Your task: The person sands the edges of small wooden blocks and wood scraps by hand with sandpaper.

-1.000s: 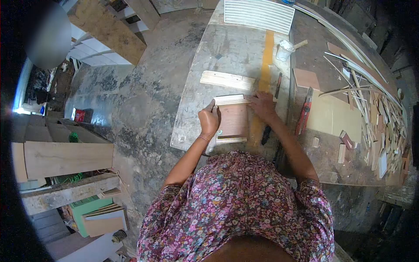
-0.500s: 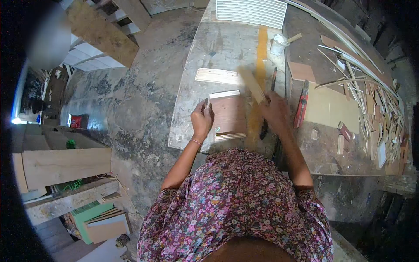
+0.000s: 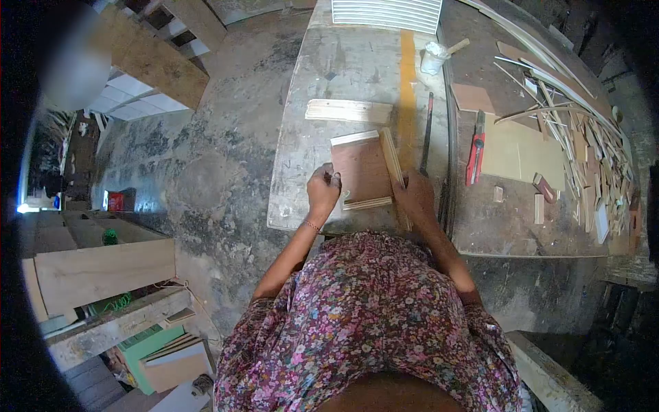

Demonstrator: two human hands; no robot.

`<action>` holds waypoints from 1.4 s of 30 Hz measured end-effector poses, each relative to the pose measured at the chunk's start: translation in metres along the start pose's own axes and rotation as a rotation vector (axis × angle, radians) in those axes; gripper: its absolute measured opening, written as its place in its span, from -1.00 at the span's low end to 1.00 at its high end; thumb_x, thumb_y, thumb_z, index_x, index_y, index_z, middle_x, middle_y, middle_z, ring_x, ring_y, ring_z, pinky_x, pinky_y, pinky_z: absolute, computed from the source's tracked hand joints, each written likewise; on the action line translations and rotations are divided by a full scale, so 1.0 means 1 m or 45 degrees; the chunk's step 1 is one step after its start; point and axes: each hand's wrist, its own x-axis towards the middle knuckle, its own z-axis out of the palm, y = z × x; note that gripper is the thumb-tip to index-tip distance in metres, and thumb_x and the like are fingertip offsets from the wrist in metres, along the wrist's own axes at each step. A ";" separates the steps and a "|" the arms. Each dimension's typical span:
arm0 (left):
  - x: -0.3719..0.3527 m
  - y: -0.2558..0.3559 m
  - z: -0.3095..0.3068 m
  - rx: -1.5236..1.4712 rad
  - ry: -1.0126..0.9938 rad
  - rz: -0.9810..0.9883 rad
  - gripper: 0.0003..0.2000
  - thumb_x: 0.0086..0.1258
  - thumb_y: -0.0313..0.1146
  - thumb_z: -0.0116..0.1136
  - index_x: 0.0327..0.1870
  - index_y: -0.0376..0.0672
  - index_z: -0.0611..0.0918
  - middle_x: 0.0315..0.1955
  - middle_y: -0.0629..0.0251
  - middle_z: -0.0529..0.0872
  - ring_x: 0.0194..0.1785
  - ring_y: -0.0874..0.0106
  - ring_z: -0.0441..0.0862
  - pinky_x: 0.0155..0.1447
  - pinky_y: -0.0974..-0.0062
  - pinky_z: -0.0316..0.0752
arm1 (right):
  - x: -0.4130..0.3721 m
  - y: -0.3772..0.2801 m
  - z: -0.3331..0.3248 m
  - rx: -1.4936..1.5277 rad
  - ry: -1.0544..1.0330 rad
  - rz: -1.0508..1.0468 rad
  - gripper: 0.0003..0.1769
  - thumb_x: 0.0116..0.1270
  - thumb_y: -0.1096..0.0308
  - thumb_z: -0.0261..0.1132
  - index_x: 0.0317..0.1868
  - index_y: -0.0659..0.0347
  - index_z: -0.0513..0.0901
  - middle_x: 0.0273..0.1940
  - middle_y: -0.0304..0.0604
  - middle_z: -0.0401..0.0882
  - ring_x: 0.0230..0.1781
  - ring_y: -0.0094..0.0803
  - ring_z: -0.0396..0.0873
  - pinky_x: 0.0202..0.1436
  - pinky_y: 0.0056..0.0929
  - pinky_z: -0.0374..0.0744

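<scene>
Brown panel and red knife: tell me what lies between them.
Head view: a pale wood strip along the brown panel, then the yellow stripe, then a dark slender tool, short of the red knife.

A white slatted panel (image 3: 386,14) lies at the far edge of a scarred workbench (image 3: 329,62), a plastic cup (image 3: 432,58) holding a stick just in front of it. A bundle of pale slats (image 3: 348,110) sits toward the left edge. A red utility knife (image 3: 475,147) and a pale plywood sheet (image 3: 522,154) lie mid-table. Offcuts (image 3: 604,178) crowd the right edge. Planks (image 3: 103,264) stand on the concrete floor (image 3: 206,158) beyond the left edge.
</scene>
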 end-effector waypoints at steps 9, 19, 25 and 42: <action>0.003 -0.016 0.004 0.024 0.017 0.073 -0.76 0.12 -0.44 0.18 -0.19 -0.34 0.58 -0.40 0.03 0.66 -0.33 0.32 0.62 -0.21 0.44 0.47 | -0.002 0.004 0.008 0.104 0.041 -0.088 -0.72 0.11 0.21 0.25 -0.32 0.27 0.54 -0.39 0.05 0.54 -0.32 -0.04 0.54 -0.23 -0.16 0.48; 0.020 -0.004 -0.004 0.047 0.053 0.199 -0.65 0.09 -0.44 0.22 -0.06 -0.31 0.53 -0.39 0.06 0.62 -0.30 0.25 0.58 -0.20 0.41 0.46 | -0.004 0.004 0.008 0.183 0.038 -0.107 -0.69 0.16 0.20 0.23 -0.24 0.31 0.55 -0.36 0.07 0.58 -0.32 -0.08 0.58 -0.21 -0.20 0.50; 0.064 -0.001 -0.005 0.024 -0.046 0.594 -0.52 0.02 -0.49 0.27 0.04 -0.28 0.48 -0.23 -0.01 0.57 -0.11 0.13 0.51 -0.02 0.35 0.40 | -0.005 -0.003 0.002 0.112 -0.003 -0.091 -0.68 0.17 0.20 0.24 -0.26 0.34 0.55 -0.39 0.10 0.58 -0.34 -0.07 0.59 -0.23 -0.21 0.50; 0.091 -0.009 -0.005 0.190 -0.345 0.630 -0.74 0.07 -0.51 0.16 -0.16 -0.19 0.59 -0.25 0.04 0.62 -0.16 0.08 0.57 -0.08 0.26 0.46 | -0.005 0.006 0.011 0.264 0.049 -0.088 -0.63 0.19 0.13 0.23 -0.25 0.33 0.61 -0.41 0.09 0.59 -0.39 -0.11 0.60 -0.26 -0.26 0.50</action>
